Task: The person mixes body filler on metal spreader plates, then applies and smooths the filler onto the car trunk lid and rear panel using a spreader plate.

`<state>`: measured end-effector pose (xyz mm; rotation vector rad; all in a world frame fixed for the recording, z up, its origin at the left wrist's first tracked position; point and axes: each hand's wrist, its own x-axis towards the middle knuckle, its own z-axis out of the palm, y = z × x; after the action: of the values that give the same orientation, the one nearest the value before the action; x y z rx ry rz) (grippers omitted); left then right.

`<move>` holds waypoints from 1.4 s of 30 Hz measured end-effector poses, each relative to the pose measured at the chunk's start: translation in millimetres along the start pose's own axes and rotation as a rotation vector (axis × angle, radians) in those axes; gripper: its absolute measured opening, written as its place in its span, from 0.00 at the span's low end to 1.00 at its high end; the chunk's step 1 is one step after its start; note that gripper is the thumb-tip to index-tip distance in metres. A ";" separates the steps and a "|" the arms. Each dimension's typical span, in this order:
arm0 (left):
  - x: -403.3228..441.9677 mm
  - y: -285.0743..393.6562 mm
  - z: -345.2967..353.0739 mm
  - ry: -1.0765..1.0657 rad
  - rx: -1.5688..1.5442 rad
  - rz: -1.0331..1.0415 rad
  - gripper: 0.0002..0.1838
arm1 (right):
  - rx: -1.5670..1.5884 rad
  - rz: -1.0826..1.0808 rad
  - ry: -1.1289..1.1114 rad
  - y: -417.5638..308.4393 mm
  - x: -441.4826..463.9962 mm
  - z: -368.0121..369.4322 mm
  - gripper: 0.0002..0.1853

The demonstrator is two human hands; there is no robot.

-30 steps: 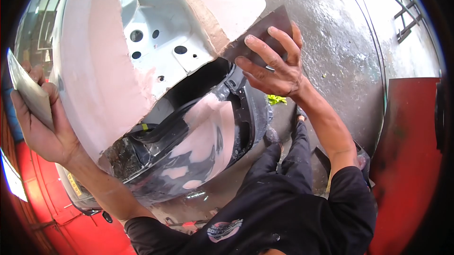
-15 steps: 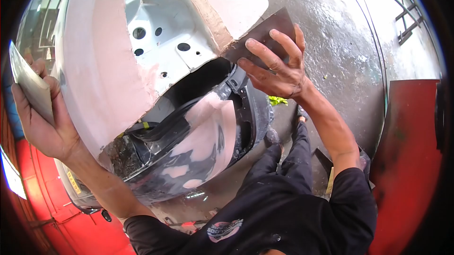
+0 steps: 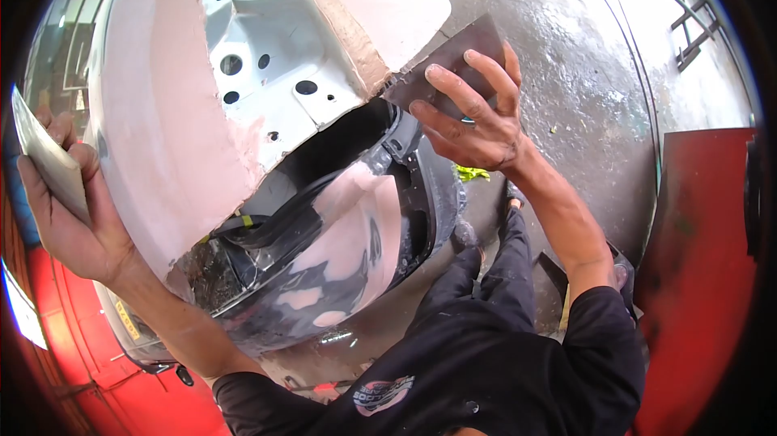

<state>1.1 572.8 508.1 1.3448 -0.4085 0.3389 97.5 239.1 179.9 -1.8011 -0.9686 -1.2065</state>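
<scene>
My left hand [image 3: 85,201] is at the far left, closed round a pale, slightly curved sheet [image 3: 50,157] that looks like sandpaper seen from its back. At upper centre, my right hand [image 3: 481,116] holds a dark grey sheet of sandpaper [image 3: 441,64], its fingers spread over the face; the thumb is hidden. One corner of the dark sheet meets the edge of a brownish filler strip [image 3: 348,31] on the car body. Between my hands lies the car's rear panel [image 3: 162,88], coated with smooth pinkish filler, beside a bare white recess [image 3: 275,48] with several round holes.
Below the recess is a dark bumper [image 3: 324,274] with patchy pink filler and an open gap above it. A red panel [image 3: 696,274] stands at right. A yellow-green cloth [image 3: 472,173] lies on the grey floor [image 3: 566,96]. A metal frame [image 3: 688,23] is at upper right.
The view has shifted slightly, so the car body sits a little further left and up. My right hand and the dark sheet have barely moved; both hands keep their hold.
</scene>
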 end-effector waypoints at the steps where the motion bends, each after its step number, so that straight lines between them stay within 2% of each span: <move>1: -0.2 -0.3 0.5 0.002 -0.007 -0.002 0.24 | 0.003 0.008 0.001 -1.4 0.5 -1.1 0.20; 25: -0.1 -0.5 4.9 0.035 0.005 -0.004 0.23 | -0.043 -0.041 -0.042 3.3 -2.4 4.1 0.21; 34: 0.1 -0.9 9.1 0.029 0.015 -0.008 0.22 | 0.043 -0.028 -0.027 0.8 8.6 -1.0 0.22; 37: -0.4 -2.3 11.7 0.034 0.001 -0.005 0.20 | 0.029 -0.046 -0.053 3.6 6.1 2.1 0.30; 40: -0.1 -2.4 14.8 0.049 0.012 -0.015 0.17 | 0.028 -0.033 -0.080 8.1 0.1 -0.8 0.23; 42: 0.0 -3.5 16.4 0.046 0.013 -0.008 0.16 | 0.100 0.038 -0.116 8.3 -3.3 -12.2 0.26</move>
<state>1.3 556.0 507.9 1.3487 -0.3623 0.3658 99.4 224.1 178.7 -1.8176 -1.0367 -1.0214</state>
